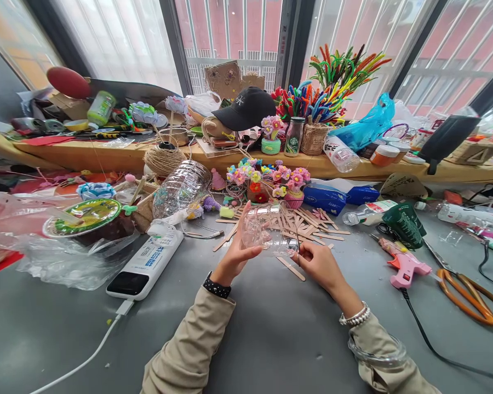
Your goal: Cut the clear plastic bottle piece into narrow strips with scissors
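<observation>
My left hand [240, 246] is wrapped round a clear plastic bottle piece [267, 227], lying on its side above the table, its cut end toward the right. At that end, my right hand [316, 262] has its fingers pinched close to the rim. A thin dark upright sliver shows at those fingertips, too small to identify. Beneath and behind the bottle piece lies a loose pile of wooden craft sticks [312, 232]. A clear plastic loop [378, 351] sits around my right sleeve.
On the right lie a pink glue gun [406, 262] with its black cord and orange-handled scissors [472, 301]. A white power bank [145, 268] with a cable is at left, near a ribbed clear bottle [181, 189]. Pipe-cleaner flowers [250, 172] stand before the cluttered wooden ledge [213, 160].
</observation>
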